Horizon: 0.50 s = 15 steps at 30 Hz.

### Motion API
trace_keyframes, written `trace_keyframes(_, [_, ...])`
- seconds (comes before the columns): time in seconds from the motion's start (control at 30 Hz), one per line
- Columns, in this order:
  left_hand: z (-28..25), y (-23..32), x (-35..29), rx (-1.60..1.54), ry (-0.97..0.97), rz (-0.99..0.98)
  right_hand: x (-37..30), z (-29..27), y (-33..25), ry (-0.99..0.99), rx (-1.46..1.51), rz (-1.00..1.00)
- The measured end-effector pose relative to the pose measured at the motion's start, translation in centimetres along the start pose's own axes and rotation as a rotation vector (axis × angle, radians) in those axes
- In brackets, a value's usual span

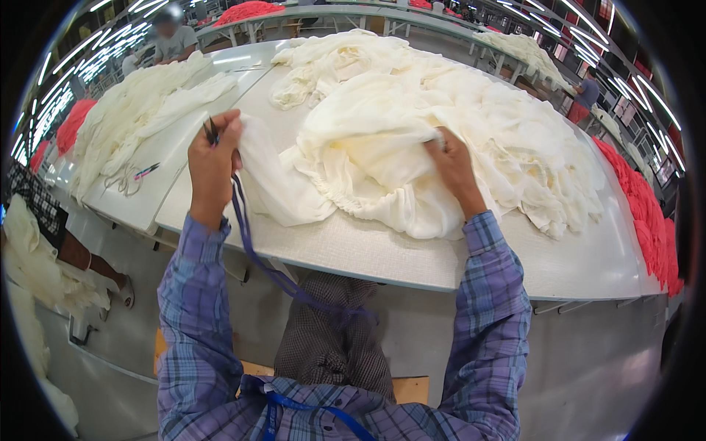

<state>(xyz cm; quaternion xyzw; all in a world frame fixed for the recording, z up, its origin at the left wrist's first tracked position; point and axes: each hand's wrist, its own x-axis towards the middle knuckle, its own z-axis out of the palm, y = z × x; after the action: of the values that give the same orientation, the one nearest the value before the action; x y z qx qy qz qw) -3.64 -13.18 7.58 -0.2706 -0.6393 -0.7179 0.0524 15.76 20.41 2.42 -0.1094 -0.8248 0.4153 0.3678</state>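
Two-Handed Handling of Cream Cloth at the Counter

The workpiece, a gathered piece of thin cream-white cloth (375, 169), lies at the near side of a white, flat-topped counter (412, 268), directly in front of the person. Part of it is raised between the hands; its lower folds rest on the counter surface.

Right hand (456, 173): the fingers are closed on the upper right part of the cloth, gripping a fold. The wrist is angled inward from the right.

Left hand (212, 165): the fingers are closed around a slim black pointed hand tool (212, 132), whose tip projects upward. A pale stretch of the cloth adjoins this hand; whether the fingers also pinch it cannot be told. A long blue-purple cord (254, 253) runs from just below the left hand, past the counter edge, toward the lap.

Surroundings: a large heap of crumpled cream-white fabric (544, 125) occupies the counter behind and to the right of the workpiece. On the adjoining white counter (136, 209), at left, lie a second cream-white fabric pile (132, 121) and a small pink-and-blue slender tool (147, 171). Coral-red fabric (640, 209) is bunched along the right end. A co-worker in a grey shirt (175, 45) is positioned beyond the left pile.
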Motion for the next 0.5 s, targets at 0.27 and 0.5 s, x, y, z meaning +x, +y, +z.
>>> trace_keyframes(0.27, [4.3,-7.3,9.5,0.398,0.068,0.187,-0.6,-5.4,4.5,0.227,0.275,0.210])
trace_keyframes(0.5, [11.2,-8.3,4.9,0.690,-0.127,0.412,-1.2,-4.3,3.4,0.278,0.124,0.145])
